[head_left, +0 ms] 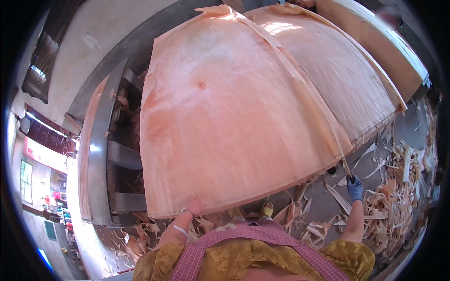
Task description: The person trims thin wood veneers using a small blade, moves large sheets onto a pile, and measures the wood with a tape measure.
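Observation:
A large, thin wood veneer sheet [225, 126] with a dark knot covers the top of a stack in front of me. My left hand [195, 204], bare, lies flat on the sheet close to its near edge, fingers stretched out. Off to the right, my right hand [355, 188] wears a blue-grey glove and is closed around the lower end of a narrow veneer strip [347, 167]. That strip runs upward to the sheet's near right corner.
A second veneer stack [323, 61] adjoins on the right. Beyond it stands a long wooden panel [375, 40]. Veneer scraps [393, 201] are heaped on the floor at right, with more near my feet. Along the left runs a metal frame [101, 154] with crossbars.

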{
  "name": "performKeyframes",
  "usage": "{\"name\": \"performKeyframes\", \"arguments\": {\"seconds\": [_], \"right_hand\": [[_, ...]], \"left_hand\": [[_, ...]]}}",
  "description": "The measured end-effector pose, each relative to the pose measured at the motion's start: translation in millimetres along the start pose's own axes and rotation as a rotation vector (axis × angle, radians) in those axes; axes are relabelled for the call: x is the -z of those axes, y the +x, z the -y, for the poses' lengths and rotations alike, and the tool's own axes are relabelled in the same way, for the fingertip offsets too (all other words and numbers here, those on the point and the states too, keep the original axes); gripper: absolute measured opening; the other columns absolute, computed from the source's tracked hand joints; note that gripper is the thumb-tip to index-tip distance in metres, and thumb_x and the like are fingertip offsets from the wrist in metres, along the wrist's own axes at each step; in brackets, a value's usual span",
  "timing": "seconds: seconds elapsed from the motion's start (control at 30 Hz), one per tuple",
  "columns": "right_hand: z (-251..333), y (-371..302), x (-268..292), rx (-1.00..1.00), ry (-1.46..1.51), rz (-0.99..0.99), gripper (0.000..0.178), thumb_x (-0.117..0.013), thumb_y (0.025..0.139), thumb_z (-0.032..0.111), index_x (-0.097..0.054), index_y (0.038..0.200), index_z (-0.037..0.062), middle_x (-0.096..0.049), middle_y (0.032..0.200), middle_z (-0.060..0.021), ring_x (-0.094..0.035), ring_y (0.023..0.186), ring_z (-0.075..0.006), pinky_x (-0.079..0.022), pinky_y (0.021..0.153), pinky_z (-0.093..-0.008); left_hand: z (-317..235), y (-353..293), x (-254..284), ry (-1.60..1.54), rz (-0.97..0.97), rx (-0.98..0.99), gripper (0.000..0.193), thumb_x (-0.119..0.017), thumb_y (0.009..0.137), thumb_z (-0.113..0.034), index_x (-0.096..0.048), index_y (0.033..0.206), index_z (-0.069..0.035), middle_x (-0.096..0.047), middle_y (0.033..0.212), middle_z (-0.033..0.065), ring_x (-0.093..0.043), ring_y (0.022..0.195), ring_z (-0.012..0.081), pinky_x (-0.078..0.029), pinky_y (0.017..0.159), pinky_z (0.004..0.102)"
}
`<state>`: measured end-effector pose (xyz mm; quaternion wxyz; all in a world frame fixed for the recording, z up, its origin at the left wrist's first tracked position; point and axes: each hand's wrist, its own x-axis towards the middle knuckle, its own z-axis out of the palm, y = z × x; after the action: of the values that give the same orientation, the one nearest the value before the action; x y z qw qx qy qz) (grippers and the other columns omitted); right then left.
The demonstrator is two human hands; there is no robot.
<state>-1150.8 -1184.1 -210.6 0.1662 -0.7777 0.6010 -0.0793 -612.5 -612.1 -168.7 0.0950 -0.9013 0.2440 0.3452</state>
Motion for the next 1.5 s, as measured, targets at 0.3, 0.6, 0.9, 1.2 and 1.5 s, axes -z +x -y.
{"name": "performKeyframes", "arguments": {"seconds": [0.3, 0.6, 0.9, 1.2, 1.5], "right_hand": [[10.9, 52.6, 64.9, -0.108, 0.146, 0.225, 0.031, -0.06, 0.092, 0.037, -0.065, 0.087, 0.0069, -0.066, 0.079, -0.0182, -0.064, 0.072, -0.0378, -0.049, 0.065, -0.046], [32.9, 6.7, 28.6, 0.056, 0.078, -0.049, 0.034, -0.07, 0.086, 0.037, -0.062, 0.076, 0.0047, -0.062, 0.072, -0.0195, -0.06, 0.065, -0.0384, -0.046, 0.06, -0.0445], [155.0, 74.5, -4.2, 0.234, 0.012, -0.318, 0.038, -0.068, 0.088, 0.039, -0.066, 0.077, 0.0035, -0.066, 0.066, -0.0111, -0.063, 0.057, -0.0275, -0.046, 0.054, -0.0399], [215.3, 117.0, 25.0, -0.151, 0.57, 0.222, 0.04, -0.067, 0.088, 0.047, -0.063, 0.072, 0.0105, -0.049, 0.048, 0.0004, -0.042, 0.033, -0.0117, -0.029, 0.031, -0.0295], [250.1, 100.3, 1.9, -0.118, 0.602, 0.246, 0.042, -0.067, 0.089, 0.048, -0.061, 0.072, 0.0102, -0.047, 0.048, 0.0014, -0.041, 0.033, -0.0105, -0.029, 0.032, -0.0298]], "left_hand": [[24.1, 6.2, -23.4, 0.017, -0.108, -0.067, 0.066, -0.06, 0.084, -0.039, -0.046, 0.136, -0.002, -0.051, 0.129, 0.0266, -0.047, 0.126, 0.0419, -0.043, 0.102, 0.0494], [23.3, 24.7, -45.6, -0.025, -0.151, -0.089, 0.07, -0.063, 0.084, -0.045, -0.046, 0.137, -0.003, -0.049, 0.135, 0.0285, -0.045, 0.129, 0.0429, -0.04, 0.106, 0.0513], [50.3, 55.8, -67.7, 0.09, -0.103, -0.144, 0.066, -0.059, 0.085, -0.049, -0.047, 0.138, -0.011, -0.043, 0.144, 0.0215, -0.042, 0.133, 0.0396, -0.039, 0.107, 0.0513], [32.0, 37.0, -70.4, -0.088, -0.187, -0.076, 0.067, -0.057, 0.086, -0.048, -0.044, 0.141, -0.012, -0.042, 0.144, 0.0212, -0.044, 0.131, 0.039, -0.04, 0.106, 0.0521], [29.9, 12.3, -51.6, -0.067, -0.284, -0.083, 0.068, -0.057, 0.087, -0.046, -0.043, 0.143, -0.01, -0.046, 0.141, 0.0228, -0.043, 0.132, 0.0398, -0.04, 0.107, 0.0489]]}}
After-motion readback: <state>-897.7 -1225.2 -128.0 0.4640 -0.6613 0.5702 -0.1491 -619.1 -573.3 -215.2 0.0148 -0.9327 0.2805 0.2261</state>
